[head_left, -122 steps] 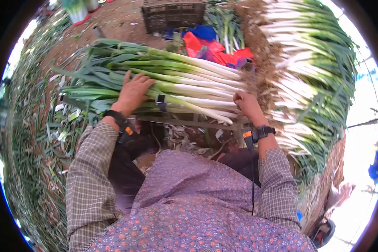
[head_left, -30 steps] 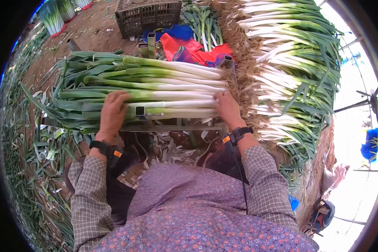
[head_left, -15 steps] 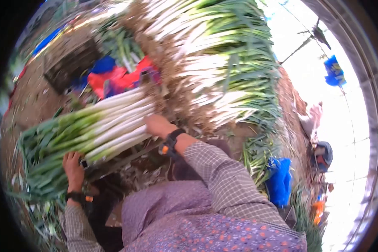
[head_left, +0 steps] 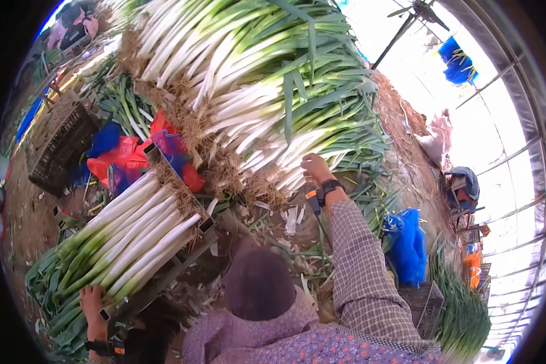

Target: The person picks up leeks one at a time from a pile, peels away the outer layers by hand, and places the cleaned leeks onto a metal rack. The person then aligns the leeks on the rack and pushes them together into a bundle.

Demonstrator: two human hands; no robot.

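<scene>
A row of leeks lies on a metal frame, white shafts and roots toward the upper right, green leaves at lower left. My left hand is at the near edge of those leaves, its fingers closed over them. Farther right, my right hand reaches the near edge of a large leek pile. Its bent fingers are closed at the white shafts there; which leek they hold is partly hidden. Black bands with orange parts circle both wrists.
Red and blue bags lie beyond the frame, next to a dark plastic crate. On the right are a blue net bag, another crate and more leeks. Leaf scraps litter the ground.
My right hand has left the row on the frame and moved right to the large pile. My left hand stays at the leaves. The camera view has shifted and turned.
</scene>
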